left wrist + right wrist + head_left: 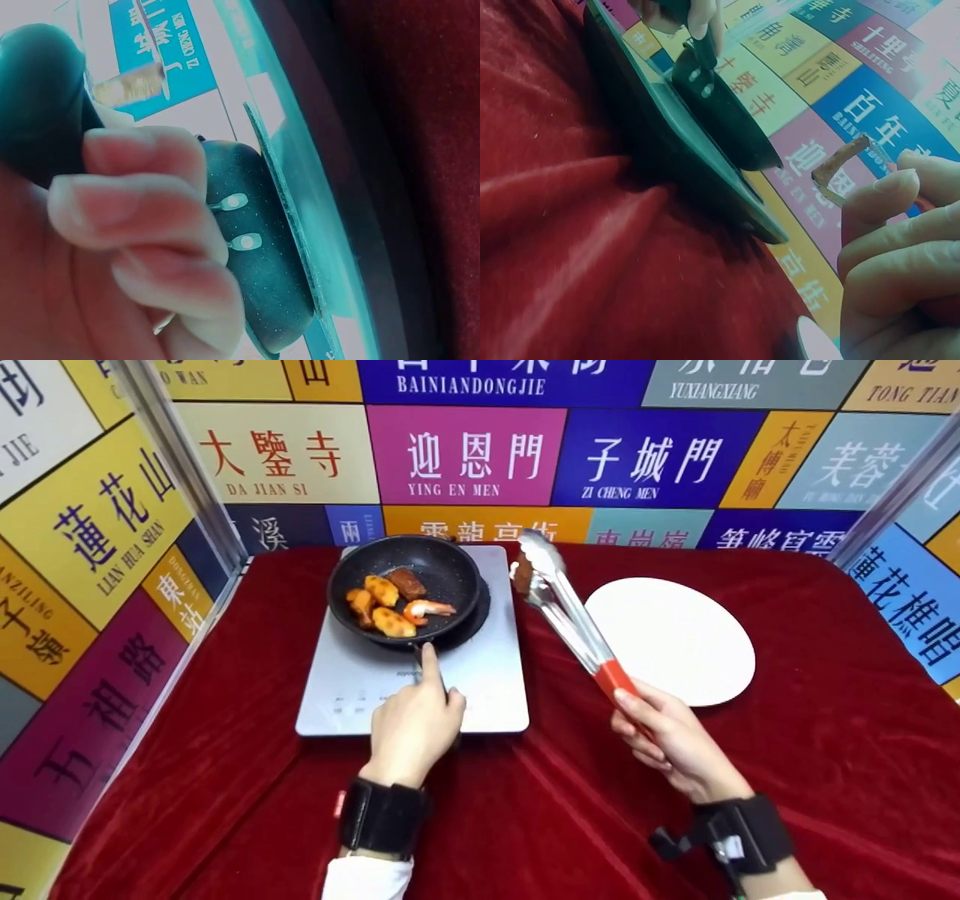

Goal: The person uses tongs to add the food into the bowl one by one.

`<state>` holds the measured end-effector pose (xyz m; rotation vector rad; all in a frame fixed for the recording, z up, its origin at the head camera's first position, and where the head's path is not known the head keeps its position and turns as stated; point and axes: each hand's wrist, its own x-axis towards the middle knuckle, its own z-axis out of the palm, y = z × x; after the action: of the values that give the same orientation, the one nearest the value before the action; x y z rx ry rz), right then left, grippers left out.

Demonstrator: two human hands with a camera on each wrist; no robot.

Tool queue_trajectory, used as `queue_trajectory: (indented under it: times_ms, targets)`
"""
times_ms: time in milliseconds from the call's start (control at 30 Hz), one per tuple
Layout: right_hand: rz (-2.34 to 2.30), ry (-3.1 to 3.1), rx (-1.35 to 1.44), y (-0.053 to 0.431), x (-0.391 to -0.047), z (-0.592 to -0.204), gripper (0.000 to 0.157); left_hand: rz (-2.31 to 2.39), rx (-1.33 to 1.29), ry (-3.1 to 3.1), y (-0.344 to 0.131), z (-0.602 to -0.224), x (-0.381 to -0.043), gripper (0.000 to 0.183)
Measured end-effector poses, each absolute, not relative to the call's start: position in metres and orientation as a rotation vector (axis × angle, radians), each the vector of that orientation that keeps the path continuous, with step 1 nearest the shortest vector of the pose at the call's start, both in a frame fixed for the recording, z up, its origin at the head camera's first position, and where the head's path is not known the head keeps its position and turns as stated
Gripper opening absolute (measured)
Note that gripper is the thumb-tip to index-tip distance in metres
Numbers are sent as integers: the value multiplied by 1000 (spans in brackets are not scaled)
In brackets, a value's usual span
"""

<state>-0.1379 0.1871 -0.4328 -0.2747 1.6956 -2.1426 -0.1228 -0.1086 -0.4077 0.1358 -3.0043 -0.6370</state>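
My left hand (416,724) grips the handle (45,105) of a black frying pan (444,564), with the index finger stretched along it. In the pan lie a shrimp (429,610), a dark brown meat piece (406,583) and several yellow-brown pieces (382,591). The pan is over an induction cooktop (495,712), left of its black ring. My right hand (675,739) holds metal tongs (581,619) by their red grips. Between the tong tips is a brown meat piece (523,577), held in the air right of the pan. The right wrist view also shows this piece (840,161).
A white plate (682,645) lies on the red cloth (570,810) at the right, behind the tongs. Panels with coloured signs (465,457) stand close behind the table and at both sides. Metal posts (187,457) mark the corners.
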Motion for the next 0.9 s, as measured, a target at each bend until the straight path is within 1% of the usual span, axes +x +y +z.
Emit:
queue_trajectory:
  times_ms: [367, 600, 667, 900]
  targets:
    - [-1986, 1857, -403, 155, -167, -423, 44, -638, 134, -2970, -109, -408, -123, 67]
    - [-1915, 1943, -391, 139, -172, -408, 49, -647, 136, -2985, -109, -407, -123, 67]
    - [-1878, 1999, -383, 135, -173, -403, 49, -650, 137, -2986, -109, -407, -123, 67]
    - [-1663, 2324, -426, 129, -187, -406, 52, -648, 139, -2980, -109, -409, -123, 67]
